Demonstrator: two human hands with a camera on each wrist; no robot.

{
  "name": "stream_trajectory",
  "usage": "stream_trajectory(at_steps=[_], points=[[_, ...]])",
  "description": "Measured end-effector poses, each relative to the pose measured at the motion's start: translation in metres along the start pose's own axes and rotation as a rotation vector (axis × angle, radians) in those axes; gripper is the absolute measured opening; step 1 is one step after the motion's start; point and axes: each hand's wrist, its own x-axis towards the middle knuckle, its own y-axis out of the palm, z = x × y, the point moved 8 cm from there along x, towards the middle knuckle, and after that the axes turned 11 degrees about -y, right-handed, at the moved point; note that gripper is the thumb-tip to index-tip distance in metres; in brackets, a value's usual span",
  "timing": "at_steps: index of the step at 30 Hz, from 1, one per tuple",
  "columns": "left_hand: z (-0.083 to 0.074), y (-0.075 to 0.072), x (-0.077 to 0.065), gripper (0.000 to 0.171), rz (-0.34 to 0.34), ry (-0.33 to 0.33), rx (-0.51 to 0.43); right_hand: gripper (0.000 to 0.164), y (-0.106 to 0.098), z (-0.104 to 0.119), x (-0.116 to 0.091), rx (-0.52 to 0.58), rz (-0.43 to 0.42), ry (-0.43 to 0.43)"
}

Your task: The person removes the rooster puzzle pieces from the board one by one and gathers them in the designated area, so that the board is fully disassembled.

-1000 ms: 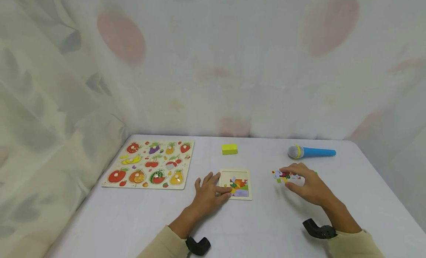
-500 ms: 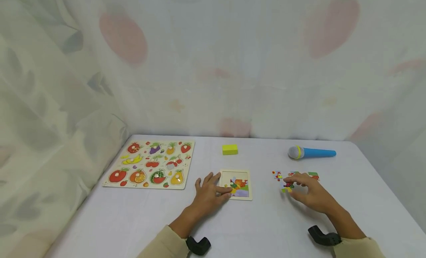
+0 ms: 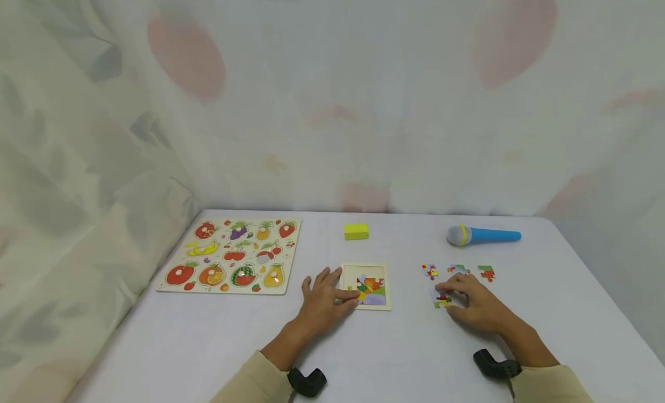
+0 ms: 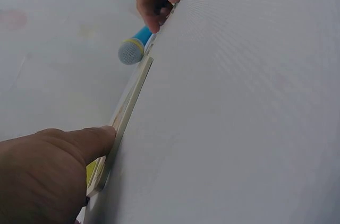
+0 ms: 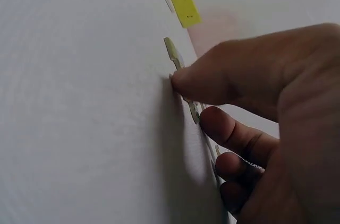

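My left hand [image 3: 324, 302] rests on the left side of a small square wooden puzzle tray [image 3: 388, 287], fingers spread and a fingertip pressing inside it. Joined pieces of a colourful picture [image 3: 375, 299] fill the tray's lower right part; the bare backing shows along its top. To the right, my right hand [image 3: 478, 305] pinches a jigsaw piece [image 3: 440, 299] low at the tabletop, thumb at its near side and index finger at its far edge. In the right wrist view, the thumb [image 5: 186, 83] covers the middle of this piece [image 5: 170, 49].
Three loose jigsaw pieces lie behind my right hand: a left one [image 3: 430, 271], a middle one [image 3: 458, 269] and a red-and-green one [image 3: 486, 272]. Farther back are a blue toy microphone [image 3: 483, 235] and a yellow block [image 3: 355, 231]. A fruit peg puzzle board [image 3: 228, 256] lies at left.
My right hand has come nearer and lower with the jigsaw piece, which now sits in front of the other loose pieces. The left hand stays on the tray.
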Motion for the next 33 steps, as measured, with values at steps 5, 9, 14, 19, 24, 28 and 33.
stream_trajectory(at_steps=[5, 9, 14, 19, 24, 28, 33], points=[[0.001, -0.001, 0.000, 0.024, 0.001, -0.005, -0.003, 0.044, -0.007, 0.010, 0.006, -0.034, -0.041, -0.035], [0.001, -0.002, -0.001, 0.023, -0.004, -0.002, 0.001, 0.042, -0.012, 0.026, 0.019, -0.019, -0.105, -0.088], [0.001, -0.003, 0.000, 0.024, -0.002, -0.008, 0.001, 0.042, -0.010, 0.047, 0.044, 0.033, -0.114, -0.089], [0.001, 0.001, 0.001, 0.024, 0.017, -0.020, -0.002, 0.046, 0.001, 0.060, 0.066, 0.075, -0.108, -0.083], [0.002, 0.002, 0.001, 0.025, 0.017, -0.015, 0.019, 0.048, 0.015, 0.070, 0.086, 0.097, -0.103, -0.093], [0.001, 0.001, 0.001, 0.025, 0.016, -0.008, 0.031, 0.047, 0.027, 0.079, 0.100, 0.119, -0.101, -0.140], [0.000, 0.000, 0.000, 0.024, 0.015, 0.002, 0.031, 0.047, 0.043, 0.084, 0.112, 0.118, -0.085, -0.162]])
